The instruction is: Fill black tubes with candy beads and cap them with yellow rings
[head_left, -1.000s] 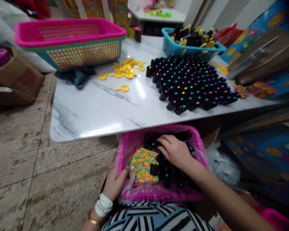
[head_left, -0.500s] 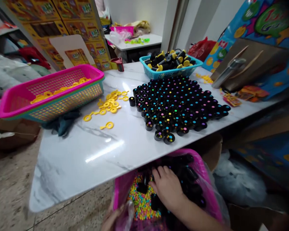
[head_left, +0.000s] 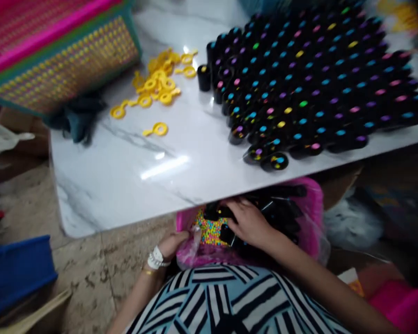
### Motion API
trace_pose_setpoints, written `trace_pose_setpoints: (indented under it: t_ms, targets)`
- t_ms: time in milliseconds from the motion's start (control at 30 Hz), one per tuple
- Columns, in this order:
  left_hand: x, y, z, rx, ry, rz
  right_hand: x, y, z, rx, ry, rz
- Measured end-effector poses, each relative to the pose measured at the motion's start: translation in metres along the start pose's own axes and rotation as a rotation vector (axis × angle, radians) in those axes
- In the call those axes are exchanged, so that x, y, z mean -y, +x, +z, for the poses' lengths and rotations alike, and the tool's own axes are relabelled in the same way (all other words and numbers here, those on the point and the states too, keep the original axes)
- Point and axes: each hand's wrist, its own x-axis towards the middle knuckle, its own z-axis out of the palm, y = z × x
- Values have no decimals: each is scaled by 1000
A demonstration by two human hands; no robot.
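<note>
Below the table edge, a pink basket (head_left: pixel 315 204) lined with clear plastic holds small coloured beads (head_left: pixel 212 232) and several black plastic tubes (head_left: pixel 282 215). My right hand (head_left: pixel 251 225) reaches into it, fingers curled round a black tube (head_left: pixel 225 212) above the beads; its far end is hidden. My left hand (head_left: pixel 174 243), with a white band and bracelets at the wrist, grips the basket's left rim and the plastic liner. On the table stand many upright black tubes (head_left: pixel 299 93) in packed rows, with coloured dots on top. Beads show in the two nearest ones.
Yellow plastic rings with tabs (head_left: pixel 156 86) lie scattered on the white marbled table (head_left: pixel 107 185). Stacked pink and teal baskets (head_left: pixel 66 65) stand at the back left, beside a dark cloth (head_left: pixel 78 116). A blue bin (head_left: pixel 21 273) is on the floor at left.
The view has tilted down and come closer, so my torso and left wrist now show. My right hand remains among the tubes in the basket, my left at its rim.
</note>
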Motion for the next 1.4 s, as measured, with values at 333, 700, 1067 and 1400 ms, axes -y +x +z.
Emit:
trace_pose_setpoints:
  t_ms: [333, 700, 1067, 1400]
  targets:
    - [5, -50, 19, 22, 45, 215, 60, -20, 19, 182, -494, -347]
    - [36, -53, 21, 42, -165, 264, 65, -17, 33, 373, -222, -331]
    - [47, -32, 12, 108, -333, 208, 39, -40, 18, 129, 524, -87]
    - [44, -32, 10, 71, -358, 153, 26, -42, -3, -71, 225, -145]
